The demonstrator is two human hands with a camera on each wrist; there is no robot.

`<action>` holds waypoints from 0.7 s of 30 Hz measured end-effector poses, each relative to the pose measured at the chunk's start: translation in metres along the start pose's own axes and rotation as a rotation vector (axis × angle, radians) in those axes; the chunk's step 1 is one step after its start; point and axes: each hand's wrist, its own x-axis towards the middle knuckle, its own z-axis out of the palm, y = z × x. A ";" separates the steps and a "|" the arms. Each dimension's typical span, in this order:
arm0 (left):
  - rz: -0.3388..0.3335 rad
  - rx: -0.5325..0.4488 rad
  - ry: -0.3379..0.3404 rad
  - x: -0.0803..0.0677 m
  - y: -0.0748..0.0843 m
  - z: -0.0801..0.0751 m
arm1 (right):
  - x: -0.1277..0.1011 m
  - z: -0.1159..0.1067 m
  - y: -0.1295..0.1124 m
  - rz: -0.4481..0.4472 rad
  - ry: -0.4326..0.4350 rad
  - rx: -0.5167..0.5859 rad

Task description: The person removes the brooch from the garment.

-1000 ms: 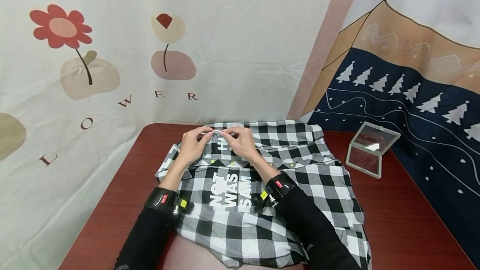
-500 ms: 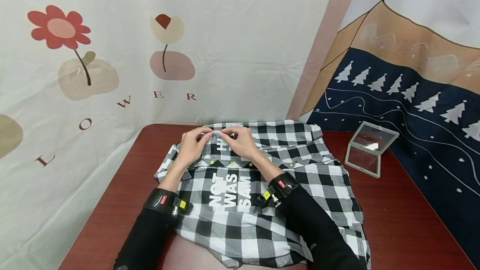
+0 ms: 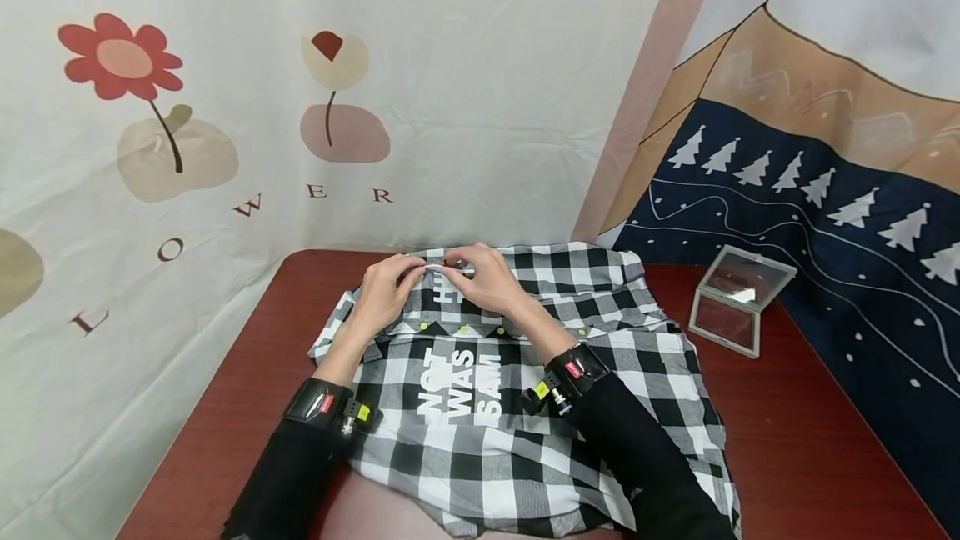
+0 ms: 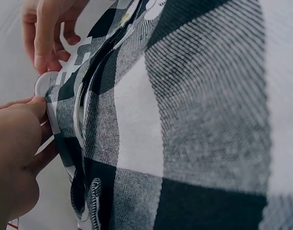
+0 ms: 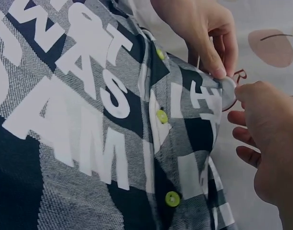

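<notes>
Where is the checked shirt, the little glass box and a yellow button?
checked shirt [image 3: 525, 440]: head view, on its lower front cloth.
glass box [image 3: 738, 300]: head view, on its open lid.
yellow button [image 5: 172, 198]: right wrist view, on the button's middle.

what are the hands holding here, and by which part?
Both the left hand and the right hand pinch the far top edge of the plaid shirt, at a small round white piece there.

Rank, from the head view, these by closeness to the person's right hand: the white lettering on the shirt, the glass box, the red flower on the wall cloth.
Measured from the right hand:
1. White lettering on the checked shirt: just below the hand, toward the person.
2. Glass box: off to the right on the red-brown table.
3. Red flower: far up and to the left, on the wall cloth.
</notes>
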 end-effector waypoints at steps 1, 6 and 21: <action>0.006 0.009 -0.007 0.000 0.001 0.000 | 0.001 -0.001 -0.001 -0.019 -0.007 -0.027; 0.038 0.058 -0.031 0.001 0.004 -0.001 | 0.004 -0.002 -0.009 -0.069 -0.050 -0.171; 0.065 0.166 -0.084 0.003 0.011 -0.004 | 0.010 0.002 -0.027 -0.162 -0.080 -0.382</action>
